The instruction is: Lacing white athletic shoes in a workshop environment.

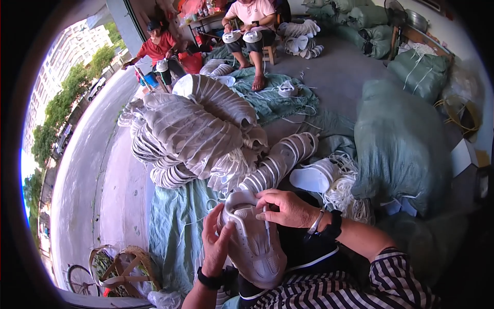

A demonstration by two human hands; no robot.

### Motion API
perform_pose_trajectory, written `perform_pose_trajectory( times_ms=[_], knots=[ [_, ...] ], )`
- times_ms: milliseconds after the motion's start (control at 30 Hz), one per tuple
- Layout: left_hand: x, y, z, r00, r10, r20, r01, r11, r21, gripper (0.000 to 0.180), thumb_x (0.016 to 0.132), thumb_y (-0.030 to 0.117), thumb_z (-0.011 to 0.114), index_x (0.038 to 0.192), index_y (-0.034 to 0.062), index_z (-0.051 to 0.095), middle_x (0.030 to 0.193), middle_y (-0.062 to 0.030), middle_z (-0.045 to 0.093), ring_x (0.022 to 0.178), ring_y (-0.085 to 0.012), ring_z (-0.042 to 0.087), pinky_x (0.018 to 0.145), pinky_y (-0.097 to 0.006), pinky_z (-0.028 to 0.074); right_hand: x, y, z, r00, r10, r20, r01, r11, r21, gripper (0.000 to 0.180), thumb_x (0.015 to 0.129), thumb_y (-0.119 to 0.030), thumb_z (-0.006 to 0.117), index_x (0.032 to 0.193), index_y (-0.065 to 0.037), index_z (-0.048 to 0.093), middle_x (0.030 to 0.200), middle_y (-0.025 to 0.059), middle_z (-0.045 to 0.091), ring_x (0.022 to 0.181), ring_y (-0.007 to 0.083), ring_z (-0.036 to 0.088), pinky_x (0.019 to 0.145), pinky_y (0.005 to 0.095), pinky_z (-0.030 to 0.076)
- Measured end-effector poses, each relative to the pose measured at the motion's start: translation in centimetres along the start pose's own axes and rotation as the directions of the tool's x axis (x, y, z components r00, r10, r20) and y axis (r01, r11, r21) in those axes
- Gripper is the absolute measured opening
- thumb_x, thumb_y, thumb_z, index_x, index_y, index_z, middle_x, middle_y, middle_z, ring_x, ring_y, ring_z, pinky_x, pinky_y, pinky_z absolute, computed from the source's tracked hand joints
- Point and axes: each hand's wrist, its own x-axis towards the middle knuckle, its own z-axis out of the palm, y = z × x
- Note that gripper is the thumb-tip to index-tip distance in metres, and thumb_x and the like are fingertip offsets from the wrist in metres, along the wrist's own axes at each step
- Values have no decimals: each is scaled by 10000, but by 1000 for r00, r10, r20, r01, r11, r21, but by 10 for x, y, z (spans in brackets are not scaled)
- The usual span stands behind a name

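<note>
A pale sneaker upper rests on my lap, its toe toward me and its collar pointing away. My left hand grips the left side by the collar, thumb on the row of eyelets. At the right row of eyelets, my right hand pinches thumb and finger together. A white shoelace hangs down from those fingertips over the tongue. Whether its end is in an eyelet is too small to tell. Just beyond the upper lies a row of nested uppers.
A big pile of stacked uppers stands ahead. Right of it are a bundle of white laces and a bulging green sack. Two seated people handle uppers at the back. A woven basket sits at lower left.
</note>
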Motion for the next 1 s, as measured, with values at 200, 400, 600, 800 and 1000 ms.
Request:
perform_pose_trajectory(
  times_ms=[200, 400, 600, 800, 1000],
  knots=[
    [-8, -22, -2, 997, 59, 44, -66, 984, 168, 561, 895, 210, 555, 1357, -7, 322, 1350, -164, 363, 1276, -247, 332, 1066, -350, 247, 6, 17, 2, 998, -1, 69, 5, 999, -54, 303, 847, -217, 603, 1061, -3, 611, 1075, 181, 621, 974, 294, 614, 842, 325, 473],
    [3, -5, -4, 986, 133, 97, -160, 913, 374, 553, 871, 219, 571, 1354, 40, 370, 1381, -164, 342, 1298, -264, 321, 1072, -375, 247, 7, 11, 6, 997, 50, 60, -40, 987, -156, 283, 858, -236, 590, 996, 7, 634, 941, 188, 648, 868, 321, 638, 761, 348, 493],
    [5, -20, 27, 945, 223, 241, -328, 618, 715, 851, 672, 482, 742, 1337, 113, 362, 1366, -201, 327, 1262, -409, 301, 1045, -491, 273, 9, 16, 13, 996, 89, -13, -88, 941, -326, 297, 862, -295, 551, 849, -7, 624, 739, 191, 620, 707, 374, 614, 629, 429, 470],
    [0, -21, 30, 908, 267, 323, -417, 497, 761, 822, 640, 401, 779, 1289, 76, 393, 1295, -191, 386, 1233, -400, 334, 1040, -495, 277, -9, 16, 3, 973, 141, 182, -53, 908, -416, 314, 845, -333, 573, 952, -40, 616, 858, 144, 651, 850, 331, 618, 830, 476, 402],
    [-13, -16, 50, 902, 324, 286, -403, 395, 826, 792, 618, 274, 797, 1258, 51, 386, 1259, -191, 416, 1206, -416, 357, 1040, -520, 265, -19, 27, -6, 981, 39, 191, 42, 915, -401, 368, 845, -386, 557, 1057, -91, 612, 1052, 94, 624, 1066, 245, 548, 888, 435, 335]
  ],
)
